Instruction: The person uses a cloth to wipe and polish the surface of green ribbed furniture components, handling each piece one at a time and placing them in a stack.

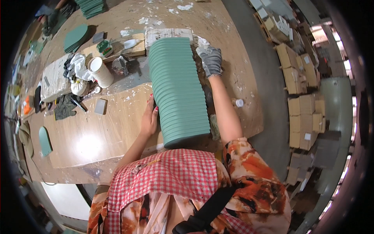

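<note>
A long row of green round-ended panels [178,91], packed face to face, runs away from me across the table. My left hand [150,118], bare with red nails, rests along the left side of the row with its fingers stretched out. My right hand [210,61] wears a grey striped glove and is beyond the row's right side near the far end, fingers curled closed. Something whitish [200,41] shows at its fingertips; whether it is held cannot be made out. A white-smeared block [167,34] lies against the far end of the row.
On the left are a white cup stack [102,74], a dark glove [65,107], a small grey block [100,106] and a loose green panel [44,141]. More green panels [76,38] lie farther back. A white cap [239,103] sits right of my forearm. Cardboard boxes [306,121] stand beyond the table.
</note>
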A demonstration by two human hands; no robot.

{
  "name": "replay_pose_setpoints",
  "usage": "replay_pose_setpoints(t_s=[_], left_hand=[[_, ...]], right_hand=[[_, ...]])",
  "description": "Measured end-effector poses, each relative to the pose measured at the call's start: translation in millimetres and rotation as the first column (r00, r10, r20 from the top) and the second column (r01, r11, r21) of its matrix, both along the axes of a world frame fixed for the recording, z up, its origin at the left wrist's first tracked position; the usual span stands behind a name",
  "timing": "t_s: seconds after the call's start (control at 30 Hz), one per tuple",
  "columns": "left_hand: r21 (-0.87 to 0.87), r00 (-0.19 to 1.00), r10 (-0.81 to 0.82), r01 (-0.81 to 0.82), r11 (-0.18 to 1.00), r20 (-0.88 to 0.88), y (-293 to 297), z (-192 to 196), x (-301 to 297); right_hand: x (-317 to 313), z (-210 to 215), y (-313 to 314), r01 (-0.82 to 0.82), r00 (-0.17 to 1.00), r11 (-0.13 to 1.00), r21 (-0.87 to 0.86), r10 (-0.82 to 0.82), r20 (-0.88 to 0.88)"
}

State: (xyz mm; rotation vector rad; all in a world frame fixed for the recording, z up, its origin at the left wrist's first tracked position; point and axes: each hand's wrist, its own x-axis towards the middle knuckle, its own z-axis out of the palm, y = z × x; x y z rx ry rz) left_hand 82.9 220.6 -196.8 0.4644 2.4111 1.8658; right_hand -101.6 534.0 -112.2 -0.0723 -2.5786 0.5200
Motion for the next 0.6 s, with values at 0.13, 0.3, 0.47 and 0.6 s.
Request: replay_pose_setpoints(t_s=[0.13, 0.3, 0.47, 0.6], left_hand=[[-0.011, 1.0, 0.001, -0.001, 1.0, -0.005, -10.8, 4.9, -0.1], [0.016, 0.999, -0.037, 0.038, 0.999, -0.027, 1.4, 9.6, -3.0], [-0.041, 0.998, 0.055, -0.055, 0.998, 0.012, -24.8, -2.8, 7.0], [-0.049, 0.997, 0.067, -0.066, 0.997, 0.029, -27.6, 0.3, 10.5]], right_hand=[[-12.9, -20.4, -15.3, -0.176, 0.98, 0.934, -0.31, 0.197, 0.036], [-9.4, -16.2, -22.3, -0.296, 0.935, 0.782, -0.549, 0.354, 0.001], [3.3, 27.6, -145.7, -0.36, 0.922, 0.924, -0.127, 0.373, 0.105], [-4.0, 16.6, -176.2, -0.552, 0.805, 0.815, -0.178, 0.576, 0.142]])
